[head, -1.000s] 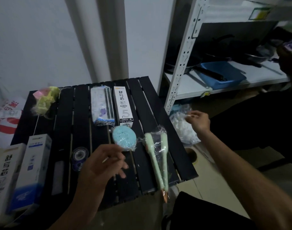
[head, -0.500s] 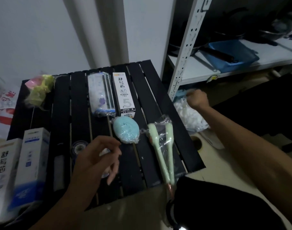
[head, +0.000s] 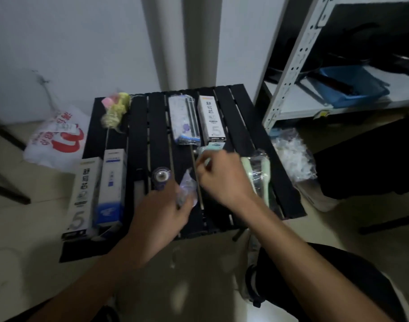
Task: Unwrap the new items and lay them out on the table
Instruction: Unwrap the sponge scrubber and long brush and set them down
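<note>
My left hand holds a small item in clear wrap low over the black slatted table. My right hand hovers beside it with curled fingers near the wrap's top corner; blur hides whether they touch. That hand covers most of a round light-blue wrapped item. Two green pens in clear wrap lie to its right. Behind are a white box marked 5 and a wrapped pack. A tape roll lies near my left hand.
Two tall boxes lie at the table's left, and a yellow-pink wrapped item sits at the back left. Crumpled clear wrappers lie on the floor to the right. A white-red bag is on the left. A metal shelf holds a blue tray.
My right hand has come back from the wrapper pile on the floor to the table, beside my left hand. My left hand now shows the small wrapped item.
</note>
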The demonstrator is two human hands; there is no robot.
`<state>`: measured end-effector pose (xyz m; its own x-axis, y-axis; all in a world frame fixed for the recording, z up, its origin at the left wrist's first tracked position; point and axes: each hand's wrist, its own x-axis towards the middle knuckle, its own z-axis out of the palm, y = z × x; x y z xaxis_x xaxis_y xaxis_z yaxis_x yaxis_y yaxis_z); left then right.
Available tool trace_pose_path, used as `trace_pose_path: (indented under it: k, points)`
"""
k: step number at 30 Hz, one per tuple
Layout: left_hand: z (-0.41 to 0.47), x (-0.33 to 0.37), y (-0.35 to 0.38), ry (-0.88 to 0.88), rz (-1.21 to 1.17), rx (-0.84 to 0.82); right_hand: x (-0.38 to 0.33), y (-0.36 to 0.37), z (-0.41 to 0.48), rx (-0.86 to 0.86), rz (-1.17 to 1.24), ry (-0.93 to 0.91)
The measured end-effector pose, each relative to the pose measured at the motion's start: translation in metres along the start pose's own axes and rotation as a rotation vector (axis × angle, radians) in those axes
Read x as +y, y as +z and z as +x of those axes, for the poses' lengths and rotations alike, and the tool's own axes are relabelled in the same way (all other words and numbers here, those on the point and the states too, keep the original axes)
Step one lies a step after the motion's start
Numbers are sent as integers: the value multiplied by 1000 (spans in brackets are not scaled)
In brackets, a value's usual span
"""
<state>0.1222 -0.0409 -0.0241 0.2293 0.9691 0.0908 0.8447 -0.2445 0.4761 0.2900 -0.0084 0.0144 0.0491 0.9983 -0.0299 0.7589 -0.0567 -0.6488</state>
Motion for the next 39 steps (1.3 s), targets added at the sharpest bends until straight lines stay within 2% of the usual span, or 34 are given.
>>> trace_pose_path:
  k: [2,3,8,16,20,25,30,39]
  points:
    - [-5,-2,6,2,90,-57,-4,20,-13,-166,-65,17]
    - [-6,1,8,-21,139,-81,-1,25,-16,-193,-78,36]
    - [1,8,10,-90,243,-123,8,32,-3,-124,-107,92]
    - [14,17,17,-106,332,-228,8,39,5,-233,-68,100]
    - [14,17,21,-95,420,-210,8,35,8,-262,-86,72]
    - [15,14,26,-106,422,-208,9,33,14,-305,-121,33]
    - [12,15,27,-108,424,-204,7,32,23,-207,-229,-16]
    - [1,13,20,-108,338,-231,12,45,30,-237,-338,-67]
